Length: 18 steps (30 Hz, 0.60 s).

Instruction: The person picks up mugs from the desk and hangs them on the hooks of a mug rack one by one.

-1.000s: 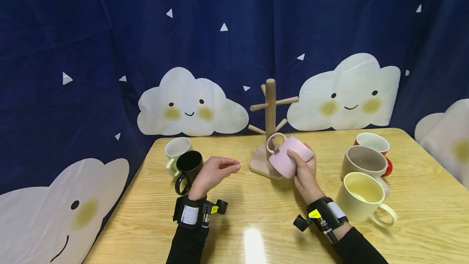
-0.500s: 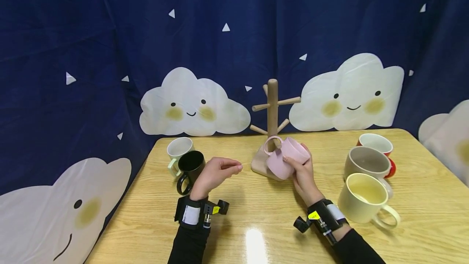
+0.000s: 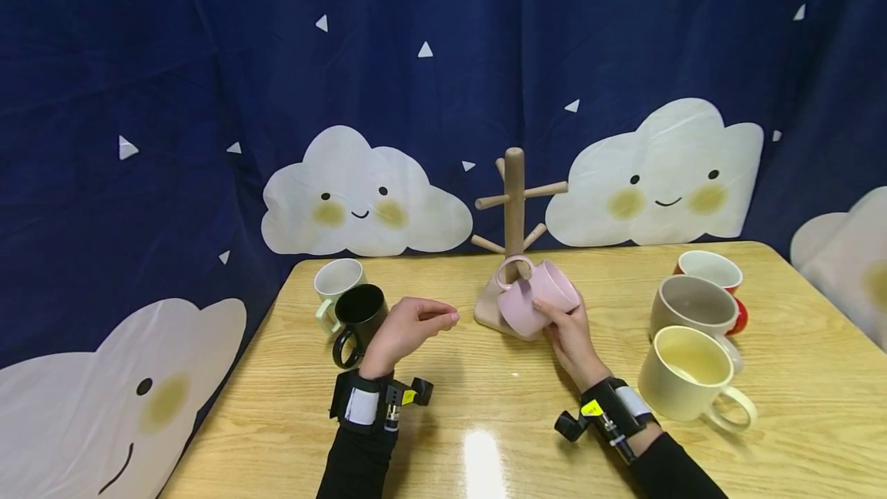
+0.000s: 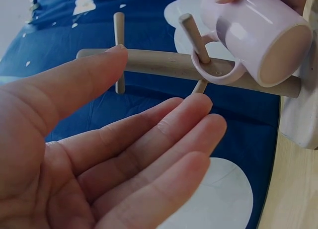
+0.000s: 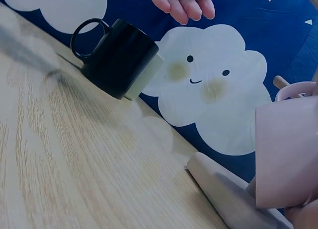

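“One pink mug [image 3: 532, 306], tilted, at the wooden mug tree [image 3: 514, 214], over its base [image 3: 487, 310]. Handle [image 4: 218, 81]: rounded loop, apparently around a lower peg [image 4: 193, 35]. State of hands?”

“Right hand [image 3: 571, 336]: gripping the mug's body, thumb across the near side. Left hand [image 3: 403, 333]: fingers extended, palm visible, nothing held, apart from the pink mug.”

“Handling?”

“Judged glazed ceramic: stiff, moderately heavy for its bulk, slippery on the smooth wall, liable to chip if knocked against wood. Best hold: around the body, thumb opposing fingers, leaving the loop free for the peg. Whether the peg bears any weight: cannot be told.”

“Other materials and shapes?”

“Mug tree: bare pale wood, round post, dowel pegs with blunt ends, slab base with rounded corners. Table [image 3: 291, 430]: wood-grained, partly glossy. Black mug [image 5: 119, 57]: dark glossy cylinder, ear-shaped handle. Yellow mug [image 3: 672, 387]: pale, smooth, wide-mouthed. Backdrop [image 3: 624, 21]: navy, softly creased, printed with white clouds [image 3: 367, 236].”
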### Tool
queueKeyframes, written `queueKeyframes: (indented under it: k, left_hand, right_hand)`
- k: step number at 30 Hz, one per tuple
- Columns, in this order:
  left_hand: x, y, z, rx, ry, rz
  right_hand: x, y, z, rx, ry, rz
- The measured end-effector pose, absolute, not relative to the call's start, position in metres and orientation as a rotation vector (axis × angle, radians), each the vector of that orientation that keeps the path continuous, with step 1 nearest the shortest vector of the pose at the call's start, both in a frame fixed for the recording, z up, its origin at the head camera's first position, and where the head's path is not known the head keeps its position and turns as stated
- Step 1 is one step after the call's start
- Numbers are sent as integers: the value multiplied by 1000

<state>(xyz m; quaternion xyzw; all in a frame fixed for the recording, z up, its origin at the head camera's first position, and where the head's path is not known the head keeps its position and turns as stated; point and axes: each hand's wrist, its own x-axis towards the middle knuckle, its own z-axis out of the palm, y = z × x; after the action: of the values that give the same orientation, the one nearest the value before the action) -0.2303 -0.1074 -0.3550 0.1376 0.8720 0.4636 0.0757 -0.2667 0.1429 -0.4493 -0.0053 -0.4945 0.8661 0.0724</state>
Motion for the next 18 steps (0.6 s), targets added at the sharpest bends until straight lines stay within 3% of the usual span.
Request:
queueKeyframes:
  k: [18]
  left_hand:
    - [-231,-108,-357,425,2602,1385]
  right_hand:
    - [-265,144,-448,-137,-1495,2673]
